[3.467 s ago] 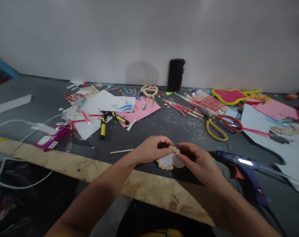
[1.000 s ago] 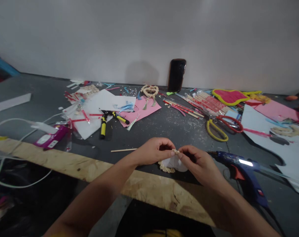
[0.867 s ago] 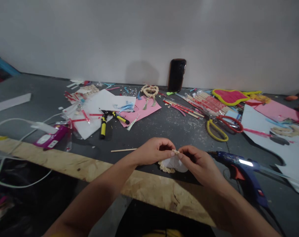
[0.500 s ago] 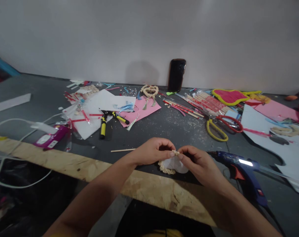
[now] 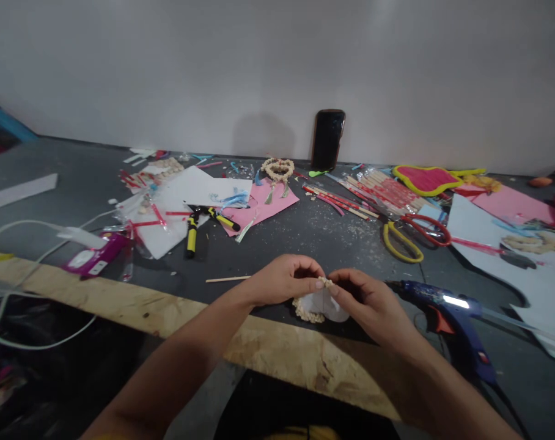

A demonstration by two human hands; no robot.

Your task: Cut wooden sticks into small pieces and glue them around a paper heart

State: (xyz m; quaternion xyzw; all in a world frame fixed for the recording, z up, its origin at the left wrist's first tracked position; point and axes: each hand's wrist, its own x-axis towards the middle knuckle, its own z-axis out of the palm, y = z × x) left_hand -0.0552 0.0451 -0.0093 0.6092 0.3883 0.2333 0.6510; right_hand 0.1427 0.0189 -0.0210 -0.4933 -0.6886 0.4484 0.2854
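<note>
Between my hands, close to the table's front edge, is a white paper cutout (image 5: 317,304) with small cream bead-like pieces (image 5: 308,313) along its left and lower rim. My left hand (image 5: 284,281) pinches the top of it from the left, fingers closed on the beaded edge. From the other side my right hand (image 5: 363,299) grips the same top edge with thumb and fingers. The exact fingertip contact is partly hidden. A thin wooden stick (image 5: 227,279) lies by my left wrist, and a blue glue gun (image 5: 442,305) rests on its side to the right of my right hand.
Scissors (image 5: 402,242) with red and yellow handles lie at the right. Yellow-black pliers (image 5: 192,235), white paper (image 5: 190,186) and a purple glue gun (image 5: 96,253) occupy the left. A phone (image 5: 327,139) leans on the wall beside beaded ornaments (image 5: 277,168).
Almost nothing differs. The beaded paper cutout has shifted very slightly left between my fingers; both hands keep their pinch.
</note>
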